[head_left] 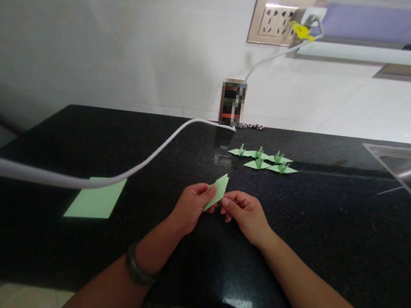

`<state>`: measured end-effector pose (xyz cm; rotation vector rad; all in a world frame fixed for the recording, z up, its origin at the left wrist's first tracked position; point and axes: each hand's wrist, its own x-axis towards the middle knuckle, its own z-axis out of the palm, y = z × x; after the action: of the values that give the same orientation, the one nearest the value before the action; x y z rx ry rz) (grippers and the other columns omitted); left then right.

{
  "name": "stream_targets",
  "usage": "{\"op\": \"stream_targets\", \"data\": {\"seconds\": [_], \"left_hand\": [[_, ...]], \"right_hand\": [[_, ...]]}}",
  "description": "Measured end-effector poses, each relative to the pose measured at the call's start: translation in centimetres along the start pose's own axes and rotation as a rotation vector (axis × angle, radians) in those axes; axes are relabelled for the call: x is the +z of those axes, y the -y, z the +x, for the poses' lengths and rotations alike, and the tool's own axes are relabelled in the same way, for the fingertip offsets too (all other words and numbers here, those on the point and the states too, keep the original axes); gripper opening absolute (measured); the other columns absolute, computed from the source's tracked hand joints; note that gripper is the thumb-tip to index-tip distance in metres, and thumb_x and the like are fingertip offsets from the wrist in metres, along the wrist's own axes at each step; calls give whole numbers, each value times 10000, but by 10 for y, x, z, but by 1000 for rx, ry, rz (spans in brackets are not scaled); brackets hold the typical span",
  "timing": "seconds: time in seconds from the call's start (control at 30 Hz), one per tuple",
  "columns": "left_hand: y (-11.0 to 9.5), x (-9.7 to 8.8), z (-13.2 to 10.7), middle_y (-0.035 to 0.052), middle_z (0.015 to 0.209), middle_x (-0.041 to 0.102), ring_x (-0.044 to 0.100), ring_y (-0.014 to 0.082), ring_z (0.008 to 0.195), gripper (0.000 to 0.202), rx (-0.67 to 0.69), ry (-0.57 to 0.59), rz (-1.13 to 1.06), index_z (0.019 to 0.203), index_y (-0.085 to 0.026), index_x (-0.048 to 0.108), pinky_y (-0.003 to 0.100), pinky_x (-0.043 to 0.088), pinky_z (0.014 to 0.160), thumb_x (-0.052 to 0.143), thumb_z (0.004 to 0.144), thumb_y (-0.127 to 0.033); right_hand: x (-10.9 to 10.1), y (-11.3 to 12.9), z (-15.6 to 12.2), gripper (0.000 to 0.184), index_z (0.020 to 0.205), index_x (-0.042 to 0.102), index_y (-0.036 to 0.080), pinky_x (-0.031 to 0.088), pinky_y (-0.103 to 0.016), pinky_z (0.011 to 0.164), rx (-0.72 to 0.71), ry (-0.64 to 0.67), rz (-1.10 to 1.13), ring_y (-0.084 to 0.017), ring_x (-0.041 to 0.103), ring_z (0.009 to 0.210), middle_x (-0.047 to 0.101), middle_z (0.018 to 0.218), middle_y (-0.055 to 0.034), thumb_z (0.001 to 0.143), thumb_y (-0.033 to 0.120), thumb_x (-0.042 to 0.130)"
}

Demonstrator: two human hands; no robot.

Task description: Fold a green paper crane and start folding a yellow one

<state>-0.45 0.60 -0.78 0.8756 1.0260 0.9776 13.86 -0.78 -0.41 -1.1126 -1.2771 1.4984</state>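
On my feed the folded green paper (218,190) is in my left hand (191,205), over the black counter (329,235), nearer to me than the five paper cranes (259,164) and slightly to their left. I pinch it between left thumb and fingers. My right hand (248,215) has thumb and forefinger close together at the paper's right edge; I cannot tell whether they grip it. A flat green sheet (99,201) lies well left of the cranes.
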Motion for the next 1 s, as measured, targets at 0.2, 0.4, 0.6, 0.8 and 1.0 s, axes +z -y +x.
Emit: {"op": "stream_targets", "data": {"seconds": [0.2, 0.4, 0.6, 0.8, 1.0], "left_hand": [[0, 1, -1, -4, 561, 522, 472, 76, 488, 276, -6, 25, 6, 671, -125, 554, 204, 387, 492, 566, 695, -400], [-1, 1, -1, -1, 564, 529, 477, 79, 491, 284, -7, 24, 10, 663, -128, 556, 203, 384, 492, 569, 688, -410], [-1, 1, -1, -3, 551, 519, 469, 75, 475, 290, -14, 9, -2, 659, -124, 558, 206, 388, 487, 583, 673, -412], [2, 1, 0, 10, 571, 546, 486, 81, 494, 294, 15, -9, 53, 681, -117, 572, 205, 395, 496, 567, 690, -411], [-3, 1, 0, -1, 510, 524, 450, 75, 439, 299, 12, 1, 158, 631, -121, 568, 196, 369, 450, 569, 679, -416]], "right_hand": [[0, -1, 0, 190, 731, 579, 143, 356, -196, 438, -1, 6, 21, -59, 453, 434, 563, 575, 19, 751, 328, 542], [0, -1, -1, 204, 721, 569, 145, 355, -198, 445, -13, 9, 23, -59, 453, 438, 555, 576, 18, 763, 340, 525], [-1, -4, 1, 207, 716, 559, 147, 352, -198, 433, -1, -6, -2, -61, 447, 430, 545, 571, 22, 753, 349, 528], [-2, -11, 2, 132, 806, 509, 181, 370, -209, 448, -183, -198, -258, -81, 433, 475, 476, 587, 34, 730, 274, 563], [-14, -3, 0, 202, 939, 602, 221, 418, -260, 628, -615, -39, -826, -135, 509, 715, 544, 813, -48, 789, 189, 472]]}}
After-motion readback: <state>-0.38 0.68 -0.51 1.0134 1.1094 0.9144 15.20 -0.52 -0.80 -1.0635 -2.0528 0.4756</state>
